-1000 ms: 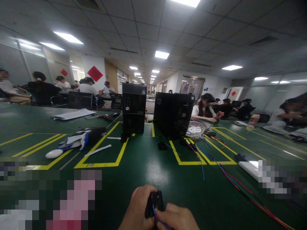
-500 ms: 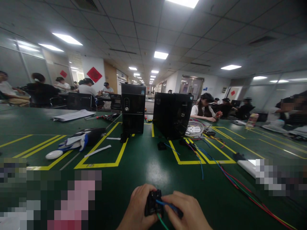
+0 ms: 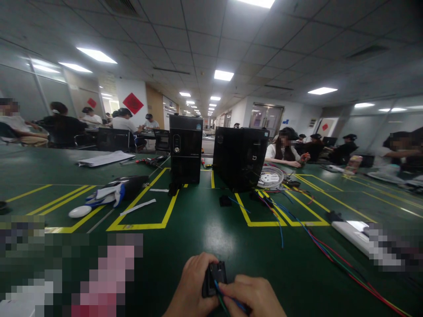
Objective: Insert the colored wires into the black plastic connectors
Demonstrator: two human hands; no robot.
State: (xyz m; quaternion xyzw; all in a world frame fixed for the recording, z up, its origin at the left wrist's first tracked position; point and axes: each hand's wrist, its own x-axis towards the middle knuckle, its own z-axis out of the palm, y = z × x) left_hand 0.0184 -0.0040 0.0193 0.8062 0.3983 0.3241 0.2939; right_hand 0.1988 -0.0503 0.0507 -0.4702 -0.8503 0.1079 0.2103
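My left hand point(image 3: 194, 284) is closed around a small black plastic block point(image 3: 220, 270) with slots in its top, held near the table's front edge. Pinched in the fingers of my right hand point(image 3: 253, 293) is a blue wire point(image 3: 216, 284), whose tip meets the face of the block. Whether that tip sits inside an opening I cannot tell. A green wire point(image 3: 225, 307) runs down from the block's lower edge, partly hidden by my right fingers.
Two black computer towers point(image 3: 185, 149) point(image 3: 239, 158) stand ahead. On the right lie loose coloured wires point(image 3: 325, 251), a white round basket-like part point(image 3: 271, 177) and a white power strip point(image 3: 350, 235). A glove point(image 3: 107, 193) lies left. Across the table sits a co-worker point(image 3: 286, 149).
My right fingers have moved closer to the block, slightly left and down. The blue wire now stands steeper against it, and less of the green wire shows. The view has shifted slightly.
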